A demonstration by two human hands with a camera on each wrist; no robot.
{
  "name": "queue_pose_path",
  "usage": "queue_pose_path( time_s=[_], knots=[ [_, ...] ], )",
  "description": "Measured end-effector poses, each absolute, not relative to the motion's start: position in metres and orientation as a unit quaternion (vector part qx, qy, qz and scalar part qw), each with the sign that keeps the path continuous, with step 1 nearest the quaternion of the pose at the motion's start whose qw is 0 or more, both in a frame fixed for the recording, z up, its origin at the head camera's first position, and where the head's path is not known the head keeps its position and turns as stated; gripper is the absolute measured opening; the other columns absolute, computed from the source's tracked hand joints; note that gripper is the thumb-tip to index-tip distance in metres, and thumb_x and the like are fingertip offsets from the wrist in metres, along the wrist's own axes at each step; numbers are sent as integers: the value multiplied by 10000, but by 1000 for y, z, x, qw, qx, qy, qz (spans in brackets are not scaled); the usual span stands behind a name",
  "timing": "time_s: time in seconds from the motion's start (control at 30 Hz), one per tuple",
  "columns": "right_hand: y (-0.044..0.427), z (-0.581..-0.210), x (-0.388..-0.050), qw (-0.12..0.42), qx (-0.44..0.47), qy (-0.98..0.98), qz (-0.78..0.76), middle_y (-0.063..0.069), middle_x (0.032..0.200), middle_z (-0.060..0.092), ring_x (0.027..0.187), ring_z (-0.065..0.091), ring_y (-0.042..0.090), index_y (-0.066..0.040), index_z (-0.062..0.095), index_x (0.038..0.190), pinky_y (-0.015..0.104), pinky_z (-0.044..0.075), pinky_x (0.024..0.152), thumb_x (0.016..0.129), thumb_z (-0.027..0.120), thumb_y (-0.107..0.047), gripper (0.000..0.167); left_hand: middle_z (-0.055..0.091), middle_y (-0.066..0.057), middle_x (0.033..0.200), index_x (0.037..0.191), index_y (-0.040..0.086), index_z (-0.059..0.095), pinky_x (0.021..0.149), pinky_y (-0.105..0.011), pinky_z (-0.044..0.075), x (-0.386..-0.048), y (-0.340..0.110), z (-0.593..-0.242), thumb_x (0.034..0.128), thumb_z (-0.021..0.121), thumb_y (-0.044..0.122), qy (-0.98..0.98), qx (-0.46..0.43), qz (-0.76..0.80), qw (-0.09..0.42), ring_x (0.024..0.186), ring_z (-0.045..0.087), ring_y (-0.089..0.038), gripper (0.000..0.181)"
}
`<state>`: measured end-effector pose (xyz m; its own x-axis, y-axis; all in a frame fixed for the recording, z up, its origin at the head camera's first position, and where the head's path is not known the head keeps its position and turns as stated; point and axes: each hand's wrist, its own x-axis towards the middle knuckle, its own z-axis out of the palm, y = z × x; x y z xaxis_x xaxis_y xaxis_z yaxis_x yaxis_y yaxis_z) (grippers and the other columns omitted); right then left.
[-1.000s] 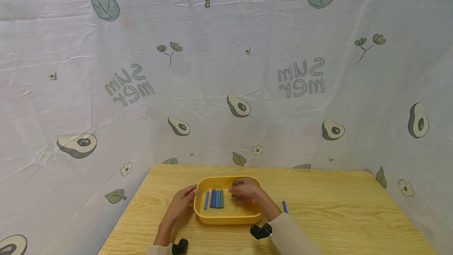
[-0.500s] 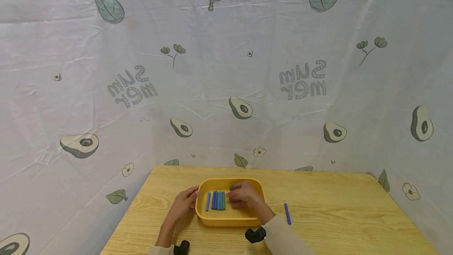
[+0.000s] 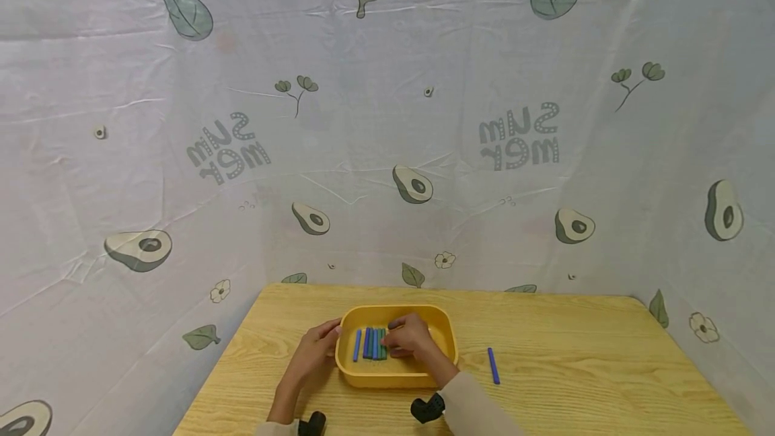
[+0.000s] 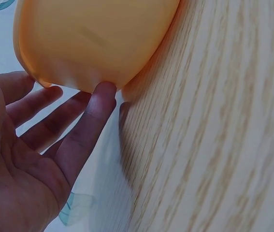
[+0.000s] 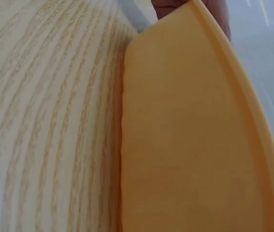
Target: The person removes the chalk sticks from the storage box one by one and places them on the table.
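Observation:
A shallow yellow tray [image 3: 396,379] sits on the wooden table, with a row of blue, violet and green crayon-like sticks [image 3: 374,344] inside. One light-blue stick [image 3: 356,346] lies a little apart at the row's left. My left hand [image 3: 312,354] is at the tray's left end; in the left wrist view its fairly straight fingers [image 4: 101,104] touch the end wall. Inside the tray, my right hand [image 3: 414,336] has its fingertips at the rightmost green sticks; whether it pinches one is hard to see. The tray's side wall [image 5: 185,121] hides most of that hand in the right wrist view.
A single blue stick [image 3: 493,365] lies on the table [image 3: 581,355] to the right of the tray. Behind and beside the table hangs a pale curtain [image 3: 363,126] with leaf and avocado prints.
My right hand has shifted left inside the tray, from beside the row onto its right end. The left hand stays at the tray's end. The view has moved slightly.

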<state>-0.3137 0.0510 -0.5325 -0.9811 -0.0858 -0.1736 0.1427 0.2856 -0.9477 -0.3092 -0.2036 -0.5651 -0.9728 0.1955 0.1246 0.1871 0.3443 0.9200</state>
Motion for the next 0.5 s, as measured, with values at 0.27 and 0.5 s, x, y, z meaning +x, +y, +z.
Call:
queue_pose_path(
  time_s=[0.27, 0.5],
  knots=[
    [41, -542, -315, 47, 21, 829, -556, 200, 972, 767, 589, 743, 227, 131, 726, 1208, 340, 625, 543, 804, 904, 33, 453, 654, -230, 1480, 1516, 44, 610, 876, -298, 622, -308, -204, -565, 1136, 552, 318, 811, 114, 574, 15, 1208, 724, -319, 472],
    [37, -545, -316, 25, 15, 849, -528, 192, 940, 778, 606, 749, 218, 115, 748, 1172, 335, 620, 532, 799, 920, 25, 420, 660, -225, 1475, 1508, 43, 618, 856, -297, 628, -308, -203, -563, 1129, 565, 330, 810, 108, 577, 14, 1200, 724, -316, 479]
  ],
)
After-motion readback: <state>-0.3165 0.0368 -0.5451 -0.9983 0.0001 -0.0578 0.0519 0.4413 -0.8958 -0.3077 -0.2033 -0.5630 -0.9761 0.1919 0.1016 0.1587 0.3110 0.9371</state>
